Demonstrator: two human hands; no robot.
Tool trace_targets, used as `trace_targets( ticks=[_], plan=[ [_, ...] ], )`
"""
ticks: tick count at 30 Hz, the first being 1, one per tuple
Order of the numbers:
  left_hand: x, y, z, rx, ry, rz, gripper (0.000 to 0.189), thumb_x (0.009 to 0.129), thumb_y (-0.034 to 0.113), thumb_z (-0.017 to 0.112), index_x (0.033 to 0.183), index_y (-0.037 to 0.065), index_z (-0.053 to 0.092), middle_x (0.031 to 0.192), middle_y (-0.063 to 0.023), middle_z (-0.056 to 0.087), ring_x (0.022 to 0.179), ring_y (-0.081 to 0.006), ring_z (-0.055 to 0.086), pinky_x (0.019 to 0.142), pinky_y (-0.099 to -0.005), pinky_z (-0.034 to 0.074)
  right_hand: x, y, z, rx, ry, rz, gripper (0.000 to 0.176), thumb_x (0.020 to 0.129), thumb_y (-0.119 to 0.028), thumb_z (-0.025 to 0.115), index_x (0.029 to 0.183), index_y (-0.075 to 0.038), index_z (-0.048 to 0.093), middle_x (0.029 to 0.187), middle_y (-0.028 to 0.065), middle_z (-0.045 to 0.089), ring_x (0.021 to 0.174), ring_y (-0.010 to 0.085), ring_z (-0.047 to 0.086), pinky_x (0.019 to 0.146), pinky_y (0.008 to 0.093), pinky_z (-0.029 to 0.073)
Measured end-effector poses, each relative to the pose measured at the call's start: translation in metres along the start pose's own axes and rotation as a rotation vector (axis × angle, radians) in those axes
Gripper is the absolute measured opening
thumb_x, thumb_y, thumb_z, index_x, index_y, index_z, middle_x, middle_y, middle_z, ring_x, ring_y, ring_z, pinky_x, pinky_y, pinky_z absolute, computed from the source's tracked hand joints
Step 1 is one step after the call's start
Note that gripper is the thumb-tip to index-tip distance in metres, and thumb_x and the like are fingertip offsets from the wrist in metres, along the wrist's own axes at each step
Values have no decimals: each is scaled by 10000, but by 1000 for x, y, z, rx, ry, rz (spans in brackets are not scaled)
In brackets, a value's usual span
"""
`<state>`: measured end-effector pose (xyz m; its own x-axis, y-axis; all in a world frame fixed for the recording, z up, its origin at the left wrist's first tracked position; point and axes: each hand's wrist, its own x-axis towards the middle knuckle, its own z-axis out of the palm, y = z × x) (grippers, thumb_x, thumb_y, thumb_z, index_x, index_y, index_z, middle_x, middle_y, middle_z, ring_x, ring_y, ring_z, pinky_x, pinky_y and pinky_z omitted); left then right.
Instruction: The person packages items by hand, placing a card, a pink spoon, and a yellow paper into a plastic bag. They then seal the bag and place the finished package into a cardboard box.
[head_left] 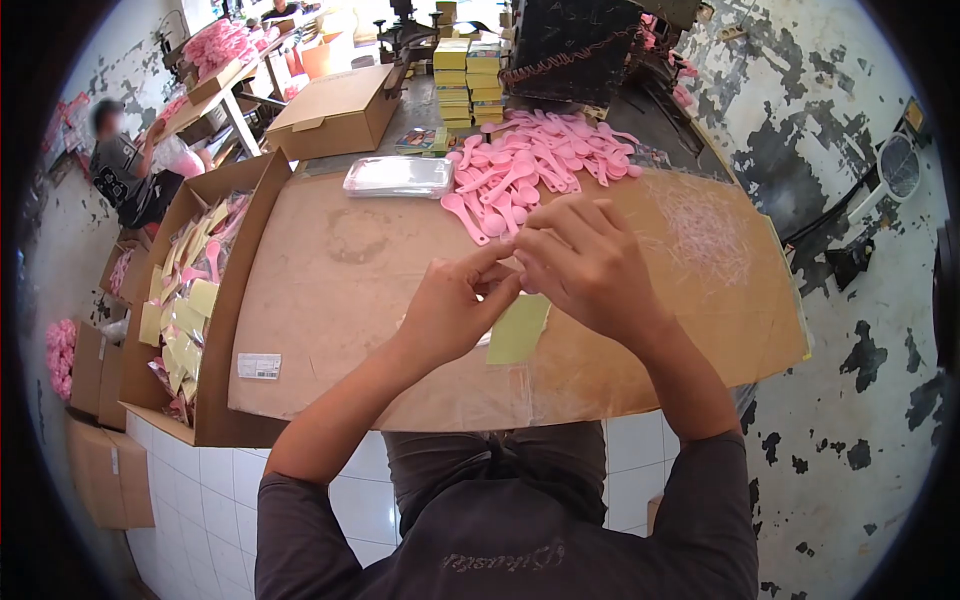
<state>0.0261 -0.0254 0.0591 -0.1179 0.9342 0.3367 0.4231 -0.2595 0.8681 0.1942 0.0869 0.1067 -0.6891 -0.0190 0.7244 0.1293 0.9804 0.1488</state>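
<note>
Upper end of the pale yellow-green paper card [518,332] is hidden under both hands, and I cannot make out whether anything clear sits with it.

Left hand [455,305]: thumb and forefinger pinched at the card's top edge. Right hand [580,265]: fingers curled over the same spot. I cannot tell what they grip.

The card is over the middle of the brown cardboard-covered surface [330,300]. Its long axis runs away from me, and the free end points back toward my body.

Counts:
- One card in hand.
- One heap of pink plastic spoons [535,165] beyond the hands, overlapping too much to count.
- One stack of clear plastic sleeves [398,177] just left of the heap.
- One scatter of thin pale strips [705,225] on the right.
- One open cardboard box [225,330] on the left, its contents jumbled and its far side cut off.
</note>
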Motion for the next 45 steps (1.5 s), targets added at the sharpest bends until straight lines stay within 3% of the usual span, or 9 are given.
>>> trace_targets(
  ticks=[6,10,15,18,22,27,31,37,45],
  plan=[
    [2,-6,3,374,-73,99,342,993,90,677,1315,-18,638,969,-112,804,881,-140,770,765,-307,594,-6,12,12,-23,-59,36,147,780,-94,716,907,-57,654,933,70,618,948,231,618,823,374,478],
    [8,-13,-6,84,-113,35,317,1011,109,668,1304,-12,650,969,-114,802,886,-135,763,786,-298,592,-16,45,-9,342,-81,472,99,869,-100,683,891,-18,634,847,75,581,837,218,621,730,350,490],
    [17,-52,-20,-402,-41,-161,334,1039,148,653,1339,2,650,983,-91,785,881,-114,725,785,-275,573,-100,126,-68,1724,-404,777,98,1010,-81,566,1004,-2,622,842,47,639,782,132,632,726,292,508],
    [16,-55,-23,-466,-58,-195,333,1051,125,634,1354,-13,631,1058,-100,772,933,-110,720,818,-254,573,-178,212,-66,570,-170,1038,220,945,-12,593,1160,12,635,957,124,689,906,241,684,838,376,542],
    [14,-53,-13,-507,-20,-172,347,1049,101,628,1368,-30,600,1107,-134,769,988,-127,726,861,-263,579,-199,201,-67,-609,-172,672,456,852,47,617,1304,-9,631,1182,206,683,1152,367,649,1031,454,488],
    [11,-56,-9,-484,9,-210,351,1035,70,641,1367,-34,592,1113,-145,768,1015,-140,723,895,-271,578,-113,117,-35,-67,-46,581,421,870,-17,669,1290,-39,660,1224,162,683,1175,320,637,1019,432,478],
    [7,-57,1,-482,78,-146,352,1034,79,649,1363,-35,593,1106,-143,769,986,-135,724,884,-278,586,-61,42,4,792,-398,651,396,957,-168,724,1325,-47,639,1124,61,725,967,155,658,856,320,529],
    [6,-54,-4,-552,112,-189,362,1043,124,649,1370,-23,594,1123,-150,762,986,-145,728,860,-302,603,-47,26,52,1330,-346,742,383,957,-56,728,1315,22,617,1099,63,720,951,109,676,842,272,549],
    [6,-67,2,-480,23,-248,303,1045,157,657,1286,-25,668,1078,-101,769,947,-117,715,808,-271,588,-68,33,61,1255,-239,899,220,976,-69,711,1172,30,700,993,43,724,919,95,685,811,260,551]
  ],
)
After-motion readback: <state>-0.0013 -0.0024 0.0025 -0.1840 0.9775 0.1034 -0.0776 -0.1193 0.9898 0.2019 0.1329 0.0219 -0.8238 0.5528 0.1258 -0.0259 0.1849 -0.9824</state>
